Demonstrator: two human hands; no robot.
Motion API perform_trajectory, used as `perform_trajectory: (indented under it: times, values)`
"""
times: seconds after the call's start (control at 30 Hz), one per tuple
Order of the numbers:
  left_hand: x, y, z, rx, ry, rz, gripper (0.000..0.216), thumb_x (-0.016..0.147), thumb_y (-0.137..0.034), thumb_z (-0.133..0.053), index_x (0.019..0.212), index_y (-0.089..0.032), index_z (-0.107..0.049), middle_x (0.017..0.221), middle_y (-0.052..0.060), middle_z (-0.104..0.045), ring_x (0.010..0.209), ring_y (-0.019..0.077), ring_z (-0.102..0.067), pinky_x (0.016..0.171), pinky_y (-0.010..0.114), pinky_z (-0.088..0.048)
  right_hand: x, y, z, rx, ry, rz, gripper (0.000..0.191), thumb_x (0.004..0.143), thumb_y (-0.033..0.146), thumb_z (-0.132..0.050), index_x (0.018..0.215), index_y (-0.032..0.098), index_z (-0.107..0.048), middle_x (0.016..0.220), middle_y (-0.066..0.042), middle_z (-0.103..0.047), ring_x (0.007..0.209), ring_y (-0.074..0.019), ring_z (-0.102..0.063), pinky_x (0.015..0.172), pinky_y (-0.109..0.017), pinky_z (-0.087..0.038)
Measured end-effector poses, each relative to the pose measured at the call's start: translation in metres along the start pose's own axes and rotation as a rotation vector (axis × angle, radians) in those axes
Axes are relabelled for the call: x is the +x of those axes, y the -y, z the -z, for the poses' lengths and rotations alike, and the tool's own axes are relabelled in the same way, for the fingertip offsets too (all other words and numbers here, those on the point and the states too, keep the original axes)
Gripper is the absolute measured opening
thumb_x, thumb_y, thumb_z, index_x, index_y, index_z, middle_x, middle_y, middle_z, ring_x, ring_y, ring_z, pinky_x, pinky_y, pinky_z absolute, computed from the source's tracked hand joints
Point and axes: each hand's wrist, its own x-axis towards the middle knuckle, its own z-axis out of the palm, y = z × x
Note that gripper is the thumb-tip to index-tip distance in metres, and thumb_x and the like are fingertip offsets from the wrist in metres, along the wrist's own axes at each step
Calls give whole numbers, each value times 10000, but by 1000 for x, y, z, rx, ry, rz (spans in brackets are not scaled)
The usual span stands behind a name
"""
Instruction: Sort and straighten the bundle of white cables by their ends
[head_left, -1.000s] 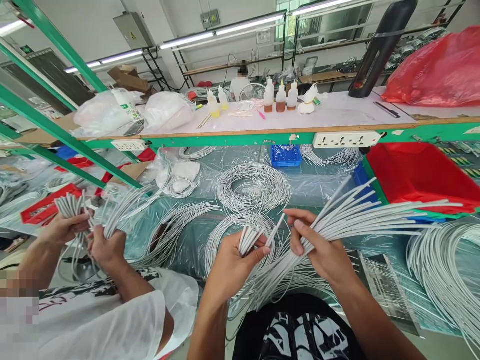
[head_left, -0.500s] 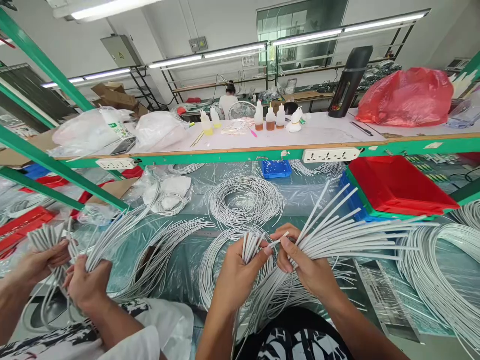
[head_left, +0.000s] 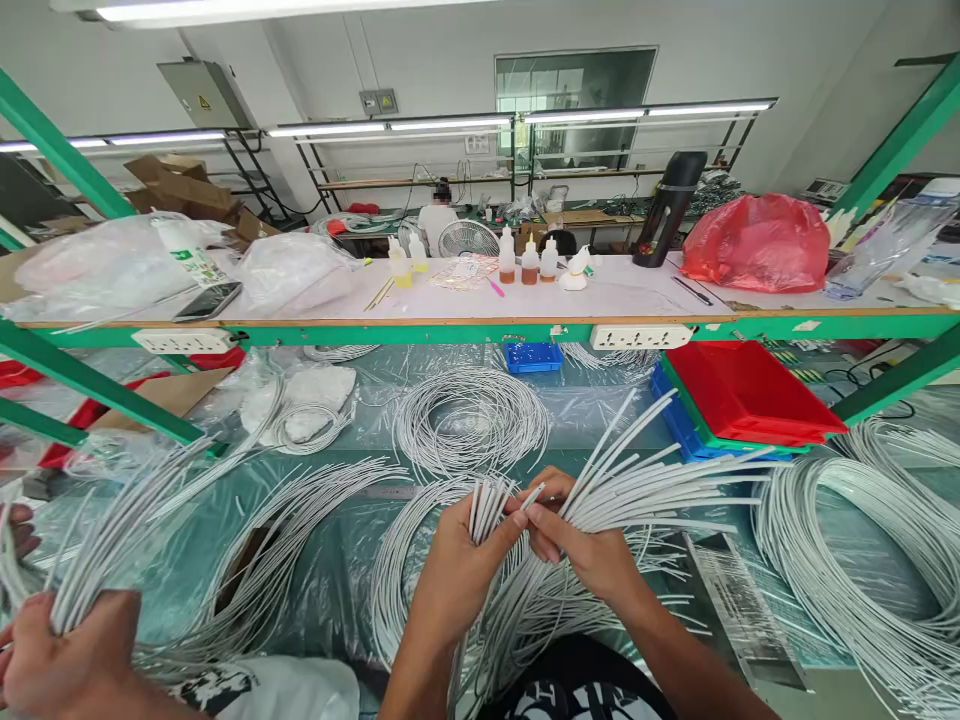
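My left hand (head_left: 457, 560) is closed round a small bunch of white cable ends (head_left: 486, 505) that stick up from the fist. My right hand (head_left: 581, 545) grips a fanned bundle of white cables (head_left: 660, 480) that spreads out to the right. Its thumb and forefinger pinch a single cable end (head_left: 531, 496) right beside my left thumb. The cable tails hang down over my lap between my arms.
Coils of white cable (head_left: 469, 420) lie on the plastic-covered bench, with a big coil (head_left: 862, 540) at right. Red and blue trays (head_left: 742, 395) sit at right under a green-edged shelf (head_left: 465, 330) with bottles. A co-worker's hand (head_left: 67, 660) at lower left holds more cables.
My two hands have come closer together, the right one carrying one cable end across to the left bunch. The view has tilted up. The co-worker's hands have dropped towards the lower left corner.
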Motion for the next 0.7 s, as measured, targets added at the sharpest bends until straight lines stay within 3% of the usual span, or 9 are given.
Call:
perform_trajectory:
  times: [0.17,0.33,0.5,0.7]
  values:
    - [7,-1,4,40,13,-32,287,850,-451,-650,900,-171,-691,802,20,-668,788,194,-589,755,289,-447,5,-2,7,-42,-10,15,73,922,268,-679,897,202,-659,859,24,-532,467,-41,-491,459,-215,-422]
    - [6,-11,14,163,-185,-84,342,754,-491,-733,919,-192,-702,846,34,-673,763,207,-598,683,283,-452,7,3,-1,-95,7,-21,114,904,300,-698,879,202,-646,806,27,-516,456,-51,-487,441,-211,-398]
    - [8,-21,9,274,-66,-338,199,851,-373,-659,742,-207,-665,737,16,-603,687,181,-574,646,261,-439,12,11,-13,-178,23,-44,193,850,311,-736,795,179,-607,776,27,-499,462,-48,-454,416,-189,-350]
    - [19,-10,11,342,-60,-554,187,925,-249,-549,784,-224,-670,845,41,-609,760,179,-587,696,253,-448,16,3,-8,-118,2,-68,228,838,347,-755,810,170,-615,788,31,-506,456,-35,-445,421,-178,-341]
